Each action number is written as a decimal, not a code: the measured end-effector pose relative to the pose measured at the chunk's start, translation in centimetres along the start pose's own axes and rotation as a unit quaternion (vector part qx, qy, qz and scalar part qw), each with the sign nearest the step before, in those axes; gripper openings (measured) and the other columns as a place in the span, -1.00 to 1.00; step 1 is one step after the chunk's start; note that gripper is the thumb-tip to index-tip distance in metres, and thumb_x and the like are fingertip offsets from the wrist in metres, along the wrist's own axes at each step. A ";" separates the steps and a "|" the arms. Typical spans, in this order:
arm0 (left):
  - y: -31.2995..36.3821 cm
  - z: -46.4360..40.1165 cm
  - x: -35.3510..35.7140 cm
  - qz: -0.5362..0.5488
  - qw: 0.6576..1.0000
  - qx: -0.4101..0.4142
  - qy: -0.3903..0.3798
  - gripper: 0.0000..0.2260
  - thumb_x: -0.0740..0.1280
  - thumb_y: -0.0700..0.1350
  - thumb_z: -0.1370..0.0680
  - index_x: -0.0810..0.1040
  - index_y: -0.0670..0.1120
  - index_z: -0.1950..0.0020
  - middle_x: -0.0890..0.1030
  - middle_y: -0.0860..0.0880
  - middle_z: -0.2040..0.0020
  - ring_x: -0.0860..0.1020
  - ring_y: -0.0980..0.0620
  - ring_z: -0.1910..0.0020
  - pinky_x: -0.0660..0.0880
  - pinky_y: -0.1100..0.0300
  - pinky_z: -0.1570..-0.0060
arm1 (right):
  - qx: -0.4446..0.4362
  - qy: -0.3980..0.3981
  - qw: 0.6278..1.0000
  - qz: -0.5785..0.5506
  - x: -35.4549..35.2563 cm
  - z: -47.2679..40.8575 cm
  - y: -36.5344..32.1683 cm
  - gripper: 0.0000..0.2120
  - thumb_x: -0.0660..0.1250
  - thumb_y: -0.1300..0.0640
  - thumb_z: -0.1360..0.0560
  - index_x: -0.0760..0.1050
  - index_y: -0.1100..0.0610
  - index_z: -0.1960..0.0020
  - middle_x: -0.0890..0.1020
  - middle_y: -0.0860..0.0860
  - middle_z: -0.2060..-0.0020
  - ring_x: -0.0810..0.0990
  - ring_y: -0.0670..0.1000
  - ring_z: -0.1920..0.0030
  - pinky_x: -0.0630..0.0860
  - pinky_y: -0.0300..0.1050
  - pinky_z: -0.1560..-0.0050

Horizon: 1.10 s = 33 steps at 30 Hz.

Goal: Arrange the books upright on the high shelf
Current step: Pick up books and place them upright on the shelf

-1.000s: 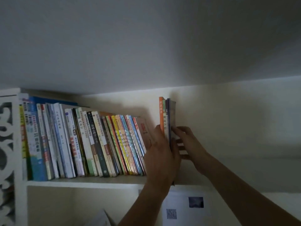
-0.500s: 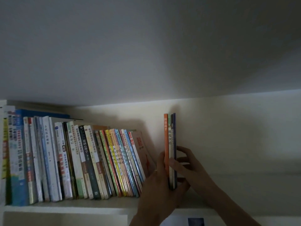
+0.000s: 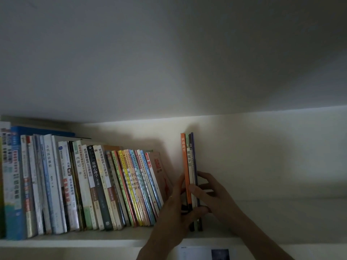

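A small stack of four thin books (image 3: 190,166) stands upright on the white high shelf (image 3: 75,239), well apart from the long row of leaning books (image 3: 84,184) to its left. The left hand (image 3: 178,209) grips the stack from the left, thumb curled across the lower spines, while the right hand (image 3: 212,192) pinches it from the right with its thumb on the front and fingers (image 3: 208,177) spread behind. The orange spine (image 3: 185,166) reads 回话高手; the pale spine (image 3: 189,160) beside it reads 朝花夕拾. In the row, legible spines include 西游记 (image 3: 78,162), 基础心理学 (第2版) (image 3: 94,170) and 古代汉语教程 (image 3: 49,156). Several bright thin spines carry 学会 titles, too blurred to read fully. Below the shelf, a white sheet (image 3: 204,253) shows a dark square.
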<state>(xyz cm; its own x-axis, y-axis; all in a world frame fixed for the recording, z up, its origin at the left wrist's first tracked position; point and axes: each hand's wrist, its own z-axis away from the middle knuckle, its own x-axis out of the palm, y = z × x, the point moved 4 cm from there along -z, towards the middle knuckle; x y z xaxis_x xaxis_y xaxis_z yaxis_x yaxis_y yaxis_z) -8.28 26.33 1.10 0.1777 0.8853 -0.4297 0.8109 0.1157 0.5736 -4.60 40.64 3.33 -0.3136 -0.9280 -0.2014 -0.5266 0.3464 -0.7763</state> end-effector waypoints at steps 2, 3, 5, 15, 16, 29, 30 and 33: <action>-0.3 0.0 0.0 -0.006 1.000 -0.005 0.000 -0.13 0.43 0.27 -0.45 -0.07 0.40 -0.59 0.46 0.31 -0.43 0.51 0.28 -0.32 0.60 0.12 -0.23 | 0.004 0.003 1.000 0.006 -0.1 0.1 0.0 -0.25 0.42 -0.58 -0.13 0.42 -0.45 -0.29 0.67 -0.07 -0.03 0.70 -0.08 -0.01 0.69 0.06 -0.02; -0.3 0.0 0.0 -0.013 1.000 -0.006 0.000 -0.13 0.44 0.25 -0.46 -0.06 0.39 -0.59 0.46 0.31 -0.43 0.51 0.28 -0.33 0.59 0.14 -0.23 | 0.004 0.004 1.000 0.007 -0.2 0.2 0.0 -0.24 0.42 -0.58 -0.12 0.42 -0.46 -0.28 0.66 -0.05 -0.03 0.70 -0.07 -0.01 0.70 0.07 0.00; -0.2 0.0 0.1 -0.030 1.000 -0.008 0.000 -0.14 0.43 0.24 -0.47 -0.06 0.38 -0.60 0.45 0.30 -0.44 0.50 0.28 -0.34 0.56 0.25 -0.23 | 0.005 0.006 1.000 0.001 -0.3 0.2 0.1 -0.23 0.43 -0.59 -0.10 0.42 -0.46 -0.28 0.66 -0.03 -0.03 0.69 -0.06 -0.02 0.70 0.08 0.01; 1.6 0.6 0.9 -0.103 0.991 -0.009 0.081 -0.16 0.42 0.11 -0.53 -0.08 0.24 -0.63 0.46 0.26 -0.40 0.55 0.17 -0.30 0.49 0.45 -0.15 | 0.002 -0.012 1.000 0.025 -0.1 0.1 0.2 -0.29 0.45 -0.56 -0.15 0.37 -0.52 -0.27 0.65 -0.09 -0.03 0.68 -0.15 -0.01 0.68 -0.03 -0.05; 1.9 0.5 1.0 -0.111 0.989 -0.012 0.095 -0.18 0.41 0.11 -0.53 -0.05 0.22 -0.62 0.49 0.22 -0.38 0.57 0.13 -0.28 0.49 0.46 -0.12 | -0.001 -0.017 0.999 0.034 -0.1 0.0 0.2 -0.34 0.46 -0.51 -0.20 0.35 -0.54 -0.26 0.65 -0.11 -0.03 0.68 -0.16 0.00 0.67 -0.06 -0.06; 3.4 2.3 0.9 -0.290 0.922 -0.045 0.252 -0.41 -0.10 0.24 -0.68 0.07 -0.05 -0.64 0.72 0.04 0.13 0.67 0.16 0.28 0.46 0.47 0.32 | 0.016 -0.065 0.997 -0.039 0.7 1.5 -1.3 -0.59 0.40 -0.11 -0.41 0.58 -0.06 -0.24 0.74 -0.03 0.06 0.72 0.01 -0.02 0.67 -0.09 0.02; 3.6 2.8 0.5 -0.281 0.924 -0.045 0.255 -0.44 0.02 0.18 -0.69 0.05 -0.03 -0.64 0.71 0.03 0.13 0.67 0.14 0.29 0.51 0.40 0.34 | 0.014 -0.058 0.996 -0.061 0.8 2.0 -1.8 -0.59 0.36 -0.13 -0.43 0.59 -0.01 -0.23 0.75 0.00 0.05 0.73 0.01 -0.01 0.65 -0.16 0.06; 5.6 5.4 -2.1 -0.251 0.941 -0.052 0.220 -0.39 0.09 0.16 -0.68 -0.06 0.02 -0.66 0.71 -0.03 -0.01 0.69 0.00 0.15 0.61 0.14 0.14 | -0.017 -0.017 0.997 -0.079 2.4 3.3 -3.3 -0.34 0.41 -0.43 -0.34 0.61 0.04 -0.20 0.75 0.05 0.03 0.74 0.00 0.02 0.66 -0.18 0.11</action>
<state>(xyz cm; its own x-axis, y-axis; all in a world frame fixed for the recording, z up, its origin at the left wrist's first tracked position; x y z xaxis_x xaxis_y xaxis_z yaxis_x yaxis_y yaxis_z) -1.10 22.63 1.42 -0.4810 0.8051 -0.3470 0.6679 0.5929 0.4498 -1.02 36.81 3.50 -0.1980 -0.9753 -0.0977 -0.5946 0.1988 -0.7791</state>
